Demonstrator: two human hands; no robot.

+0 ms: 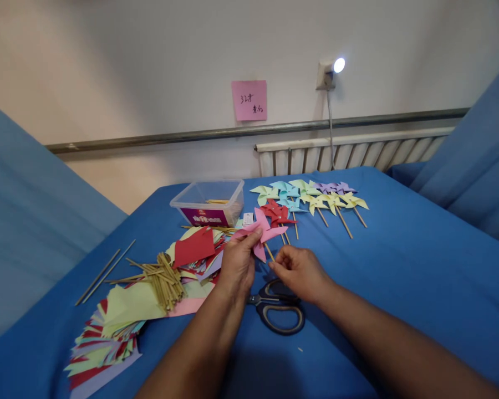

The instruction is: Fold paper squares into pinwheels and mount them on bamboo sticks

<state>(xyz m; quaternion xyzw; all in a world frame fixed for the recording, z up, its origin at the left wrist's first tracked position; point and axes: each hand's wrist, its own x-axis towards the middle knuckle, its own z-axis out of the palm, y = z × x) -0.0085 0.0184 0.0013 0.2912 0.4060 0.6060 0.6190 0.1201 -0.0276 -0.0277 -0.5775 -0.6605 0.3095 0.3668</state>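
Observation:
My left hand (240, 263) is closed on a pink paper pinwheel (263, 228), its thumb pressed against the paper. From the pinwheel a thin wooden stick (269, 252) slants down to the right. The fingers of my right hand (297, 269) are pinched together at the stick's lower end. Beneath both hands lie dark-handled scissors (280, 316), their blades hidden by my left wrist. Just beyond the pink pinwheel, red pinwheels (278, 212) rest on the blue cloth.
Green, blue, purple and yellow pinwheels (335, 200) lie at the back. A clear plastic box (208, 194) holds sticks. On the left are coloured paper sheets (135, 302), a bundle of sticks (164, 282) and two thin rods (103, 274). The blue-covered table (378, 288) meets a wall.

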